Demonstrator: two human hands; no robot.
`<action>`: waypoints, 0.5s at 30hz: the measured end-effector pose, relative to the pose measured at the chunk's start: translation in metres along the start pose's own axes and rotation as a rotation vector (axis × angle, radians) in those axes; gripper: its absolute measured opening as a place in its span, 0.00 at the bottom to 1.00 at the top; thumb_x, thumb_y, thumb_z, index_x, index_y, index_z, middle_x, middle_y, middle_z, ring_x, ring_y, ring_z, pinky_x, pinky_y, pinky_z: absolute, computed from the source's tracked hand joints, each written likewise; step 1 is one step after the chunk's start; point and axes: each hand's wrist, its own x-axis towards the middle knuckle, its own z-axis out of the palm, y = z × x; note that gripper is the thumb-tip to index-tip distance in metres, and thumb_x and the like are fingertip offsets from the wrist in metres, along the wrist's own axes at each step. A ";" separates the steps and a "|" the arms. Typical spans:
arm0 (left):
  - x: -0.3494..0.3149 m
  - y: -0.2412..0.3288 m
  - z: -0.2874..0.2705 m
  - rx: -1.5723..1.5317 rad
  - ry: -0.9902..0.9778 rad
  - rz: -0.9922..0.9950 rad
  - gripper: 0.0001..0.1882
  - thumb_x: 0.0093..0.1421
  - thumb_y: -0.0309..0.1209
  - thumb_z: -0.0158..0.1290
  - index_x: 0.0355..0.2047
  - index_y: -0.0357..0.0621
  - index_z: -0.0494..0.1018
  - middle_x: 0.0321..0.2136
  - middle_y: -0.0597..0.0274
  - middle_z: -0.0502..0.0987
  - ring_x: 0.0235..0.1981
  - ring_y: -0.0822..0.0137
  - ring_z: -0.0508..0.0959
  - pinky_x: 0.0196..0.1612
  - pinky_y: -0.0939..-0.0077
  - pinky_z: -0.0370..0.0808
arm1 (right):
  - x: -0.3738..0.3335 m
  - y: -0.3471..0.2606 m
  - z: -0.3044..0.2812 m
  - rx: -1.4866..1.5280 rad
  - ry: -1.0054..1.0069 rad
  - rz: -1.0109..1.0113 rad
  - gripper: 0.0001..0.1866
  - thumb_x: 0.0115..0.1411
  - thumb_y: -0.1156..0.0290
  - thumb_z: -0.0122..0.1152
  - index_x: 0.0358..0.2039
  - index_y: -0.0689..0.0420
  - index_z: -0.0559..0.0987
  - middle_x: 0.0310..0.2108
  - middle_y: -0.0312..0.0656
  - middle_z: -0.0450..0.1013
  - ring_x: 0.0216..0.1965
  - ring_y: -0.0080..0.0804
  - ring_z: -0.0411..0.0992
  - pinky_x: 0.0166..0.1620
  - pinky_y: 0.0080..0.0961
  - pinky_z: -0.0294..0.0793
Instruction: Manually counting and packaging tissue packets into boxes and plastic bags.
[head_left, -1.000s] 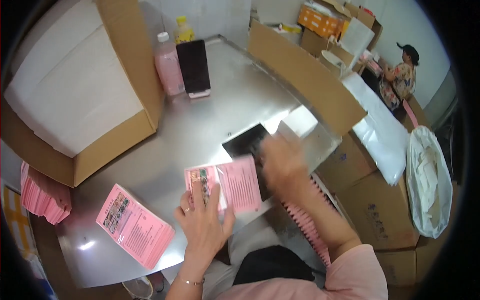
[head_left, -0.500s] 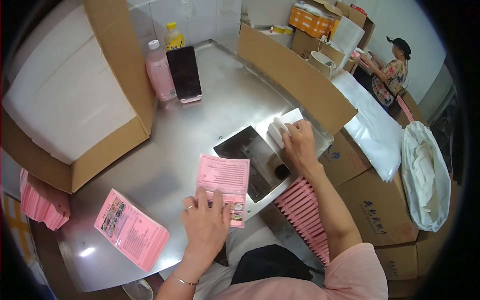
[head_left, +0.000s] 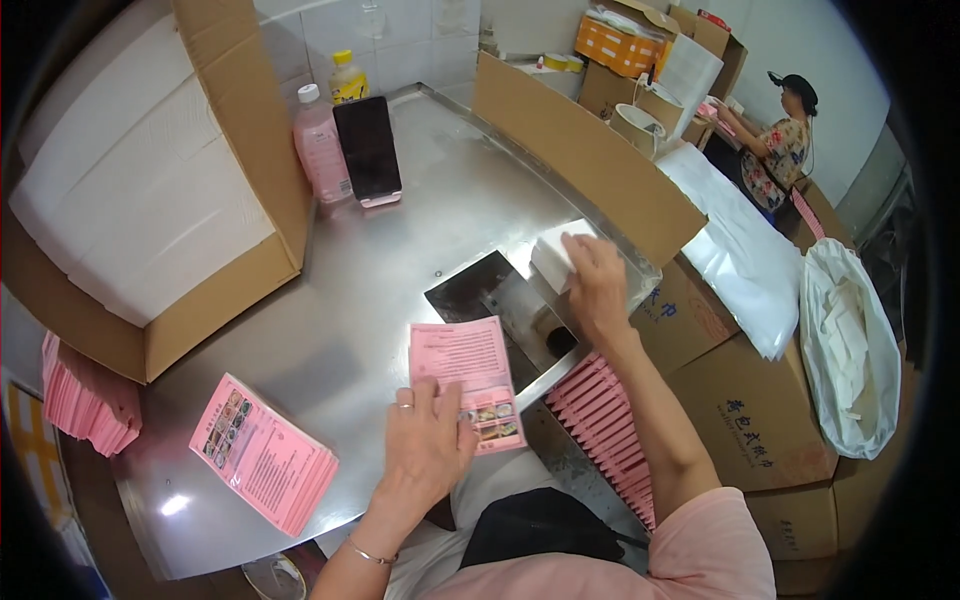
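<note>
A pink printed plastic sleeve (head_left: pixel 462 350) with small food pictures lies near the table's front edge, beside the rectangular opening. The fingers of my left hand (head_left: pixel 430 440) press together on its left side and hold it. Right of the opening my right hand (head_left: pixel 600 285) grips the right side of a small stack of folded white paper tissues (head_left: pixel 553 255). My right thumb is mostly hidden. To the left of my left hand lies a neat pile of similar pink sleeves (head_left: pixel 265 455), printed side up.
The metal table (head_left: pixel 430 160) has a rectangular opening (head_left: pixel 490 290). A phone (head_left: pixel 368 150) on a stand and two bottles stand behind. An open carton (head_left: pixel 225 130) is at left, a cardboard panel (head_left: pixel 580 150) at right. Pink packets (head_left: pixel 605 430) fill a row below. Another person (head_left: pixel 785 150) works far right.
My left hand has shifted slightly right with the pink sleeve, which is now turned a little. The white tissues, fanned under my right fingers before, now sit more squarely together.
</note>
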 end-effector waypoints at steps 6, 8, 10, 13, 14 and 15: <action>-0.007 -0.026 -0.028 0.044 -0.011 -0.169 0.40 0.41 0.44 0.66 0.57 0.52 0.70 0.37 0.50 0.69 0.42 0.49 0.70 0.41 0.53 0.67 | -0.077 -0.141 -0.050 0.568 -0.278 -0.680 0.22 0.55 0.70 0.59 0.52 0.57 0.76 0.47 0.59 0.71 0.52 0.52 0.72 0.60 0.62 0.65; -0.004 -0.019 -0.024 -0.003 -0.062 -0.049 0.44 0.44 0.43 0.67 0.63 0.49 0.65 0.36 0.50 0.69 0.40 0.50 0.71 0.40 0.56 0.68 | -0.064 -0.134 -0.011 0.419 -0.177 -0.555 0.20 0.53 0.69 0.60 0.47 0.57 0.78 0.43 0.57 0.71 0.46 0.51 0.73 0.60 0.69 0.61; 0.003 -0.003 -0.018 -0.069 -0.049 -0.091 0.44 0.47 0.39 0.65 0.65 0.46 0.63 0.37 0.49 0.70 0.37 0.51 0.71 0.40 0.57 0.69 | -0.032 -0.133 0.019 0.323 -0.416 -0.495 0.13 0.53 0.70 0.58 0.39 0.60 0.79 0.31 0.47 0.70 0.40 0.46 0.72 0.61 0.70 0.56; 0.002 -0.005 -0.027 -0.109 -0.059 -0.143 0.45 0.49 0.32 0.63 0.68 0.43 0.57 0.36 0.50 0.71 0.34 0.52 0.72 0.40 0.59 0.70 | -0.023 -0.132 0.053 0.266 -0.536 -0.251 0.16 0.51 0.64 0.65 0.35 0.63 0.78 0.36 0.51 0.74 0.43 0.55 0.73 0.60 0.73 0.55; -0.002 -0.011 -0.038 -0.081 -0.093 -0.164 0.47 0.50 0.30 0.63 0.69 0.43 0.55 0.34 0.52 0.71 0.33 0.53 0.72 0.39 0.60 0.70 | -0.024 -0.121 0.055 0.224 -0.630 -0.257 0.17 0.52 0.64 0.64 0.37 0.63 0.78 0.36 0.52 0.75 0.44 0.56 0.74 0.60 0.72 0.56; -0.014 -0.016 -0.050 -0.146 -0.093 -0.219 0.42 0.47 0.29 0.65 0.64 0.44 0.63 0.32 0.55 0.71 0.34 0.52 0.72 0.40 0.58 0.69 | -0.026 -0.104 0.053 0.231 -0.719 -0.221 0.15 0.54 0.68 0.61 0.39 0.63 0.78 0.35 0.54 0.75 0.45 0.58 0.73 0.60 0.66 0.60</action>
